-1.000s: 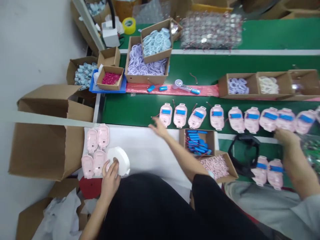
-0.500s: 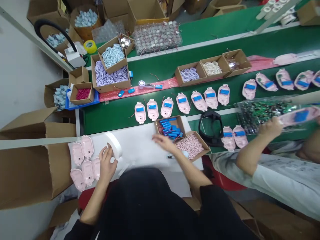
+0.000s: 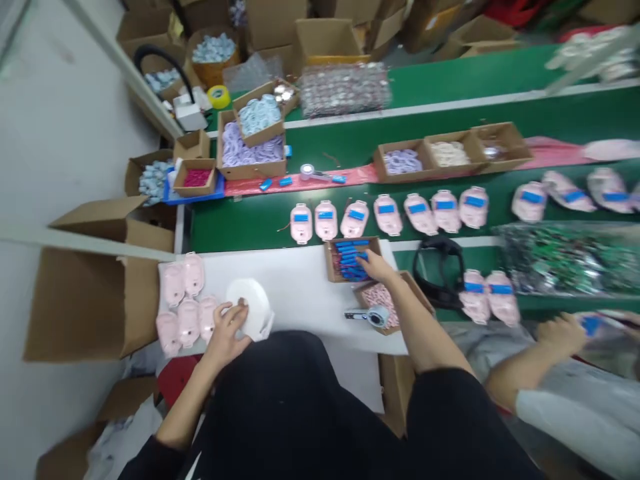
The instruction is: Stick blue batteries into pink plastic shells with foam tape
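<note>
My left hand [image 3: 231, 333] is closed on a roll of white tape [image 3: 257, 300], its fingertips at the roll's core. The roll lies nearly flat over the white work surface [image 3: 295, 300]. My right hand [image 3: 376, 265] reaches into a small cardboard box [image 3: 331, 263] of blue batteries [image 3: 350, 250]. Its fingers pinch a blue battery at the box's right side; motion blurs the fingertips. Beneath my right forearm stands a box of small pink pieces [image 3: 379, 297], with a pale blue handheld device [image 3: 377, 316] against it.
Pink shells [image 3: 189, 322] lie at the left. More pink shells with blue batteries [image 3: 385, 215] line the green bench [image 3: 225, 227]. A black strap-like object [image 3: 440, 267] and a bag of circuit boards [image 3: 575, 260] lie at right. A co-worker's hand [image 3: 563, 333] holds another shell.
My right hand has moved from the white surface into the battery box. The tape roll has tipped from standing on edge to nearly flat in my left hand. The view has shifted.
</note>
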`<action>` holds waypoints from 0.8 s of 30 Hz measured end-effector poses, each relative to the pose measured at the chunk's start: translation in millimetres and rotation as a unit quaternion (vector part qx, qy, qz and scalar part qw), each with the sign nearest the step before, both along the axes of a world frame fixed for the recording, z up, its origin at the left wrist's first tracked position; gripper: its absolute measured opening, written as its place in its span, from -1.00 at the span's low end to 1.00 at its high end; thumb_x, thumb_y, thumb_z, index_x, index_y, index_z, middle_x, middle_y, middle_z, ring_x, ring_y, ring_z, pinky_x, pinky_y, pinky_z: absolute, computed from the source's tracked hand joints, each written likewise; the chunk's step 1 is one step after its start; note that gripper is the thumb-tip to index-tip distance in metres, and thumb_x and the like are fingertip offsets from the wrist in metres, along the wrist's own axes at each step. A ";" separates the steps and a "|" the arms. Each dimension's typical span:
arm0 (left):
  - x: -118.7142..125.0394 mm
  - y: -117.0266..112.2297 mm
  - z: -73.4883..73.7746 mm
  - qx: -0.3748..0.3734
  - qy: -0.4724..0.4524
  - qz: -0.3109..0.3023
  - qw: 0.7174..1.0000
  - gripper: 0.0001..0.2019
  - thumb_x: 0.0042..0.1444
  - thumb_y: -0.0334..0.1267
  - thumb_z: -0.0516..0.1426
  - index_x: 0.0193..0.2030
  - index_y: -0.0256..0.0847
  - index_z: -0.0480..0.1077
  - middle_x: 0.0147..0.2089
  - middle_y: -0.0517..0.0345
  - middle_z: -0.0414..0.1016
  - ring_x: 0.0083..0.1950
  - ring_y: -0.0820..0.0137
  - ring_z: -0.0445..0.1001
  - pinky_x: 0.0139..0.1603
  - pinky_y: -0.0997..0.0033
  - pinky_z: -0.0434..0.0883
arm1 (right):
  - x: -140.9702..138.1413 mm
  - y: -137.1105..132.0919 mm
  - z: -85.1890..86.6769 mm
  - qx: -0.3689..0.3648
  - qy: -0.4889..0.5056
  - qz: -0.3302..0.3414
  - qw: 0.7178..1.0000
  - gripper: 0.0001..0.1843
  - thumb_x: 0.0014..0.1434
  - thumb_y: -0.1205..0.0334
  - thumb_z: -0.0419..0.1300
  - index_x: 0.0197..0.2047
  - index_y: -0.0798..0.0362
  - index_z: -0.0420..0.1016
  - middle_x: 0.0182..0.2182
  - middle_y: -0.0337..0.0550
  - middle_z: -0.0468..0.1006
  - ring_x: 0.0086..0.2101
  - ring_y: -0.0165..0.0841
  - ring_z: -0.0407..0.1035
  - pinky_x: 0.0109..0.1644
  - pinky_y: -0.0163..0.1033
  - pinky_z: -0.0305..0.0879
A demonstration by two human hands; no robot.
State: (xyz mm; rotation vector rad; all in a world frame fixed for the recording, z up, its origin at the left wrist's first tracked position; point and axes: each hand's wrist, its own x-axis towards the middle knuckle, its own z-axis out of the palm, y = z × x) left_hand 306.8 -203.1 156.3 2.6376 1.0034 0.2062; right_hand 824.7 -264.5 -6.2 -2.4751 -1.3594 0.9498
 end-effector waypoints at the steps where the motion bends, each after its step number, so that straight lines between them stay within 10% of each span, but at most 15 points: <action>1: -4.8 -3.3 4.3 -0.012 0.019 -0.005 1.000 -0.48 0.16 -0.34 0.21 0.29 -0.19 0.46 0.18 -0.12 0.52 0.31 -0.02 0.27 0.39 -0.11 0.26 | -23.2 -1.3 4.4 0.040 0.065 -0.040 0.996 -0.47 0.42 -0.10 0.09 0.24 0.09 0.47 0.05 0.19 0.61 0.05 -0.03 0.49 0.17 0.05 0.39; 5: -27.3 -12.0 15.3 -0.051 0.082 -0.015 0.995 -0.39 0.16 -0.45 0.16 0.37 -0.07 0.44 0.24 -0.02 0.49 0.28 0.04 0.29 0.42 -0.07 0.23 | -155.5 -10.6 45.3 0.110 0.389 -0.084 0.911 -0.28 0.31 -0.28 0.17 0.36 -0.01 0.34 -0.01 0.03 0.63 -0.02 -0.12 0.55 0.13 0.02 0.48; 9: -60.3 -19.0 19.0 -0.065 0.096 -0.018 0.993 -0.24 0.10 -0.57 0.14 0.45 0.00 0.35 0.26 0.00 0.49 0.30 0.05 0.26 0.38 -0.04 0.31 | -270.8 -2.1 103.7 0.089 0.484 0.017 0.870 -0.26 0.26 -0.24 0.27 0.36 -0.01 0.38 -0.03 -0.03 0.65 -0.15 -0.22 0.54 0.03 -0.06 0.50; 17: -129.8 -32.4 28.2 -0.072 0.108 -0.041 0.991 -0.25 0.16 -0.63 0.09 0.45 0.01 0.34 0.24 0.04 0.49 0.27 0.11 0.26 0.28 0.06 0.43 | -339.6 45.7 153.8 0.096 0.261 0.141 0.950 -0.30 0.10 -0.37 0.37 0.01 0.08 0.67 -0.43 -0.23 0.61 -0.43 -0.35 0.36 -0.25 -0.24 0.33; 24: -176.7 -41.0 32.2 -0.049 0.096 -0.030 0.994 -0.32 0.20 -0.62 0.08 0.41 -0.02 0.38 0.22 0.09 0.53 0.24 0.15 0.28 0.39 0.00 0.33 | -415.4 33.3 165.9 0.106 0.193 0.249 0.943 -0.31 0.30 -0.34 0.21 0.16 0.09 0.62 -0.36 -0.09 0.66 -0.38 -0.27 0.49 -0.20 -0.26 0.36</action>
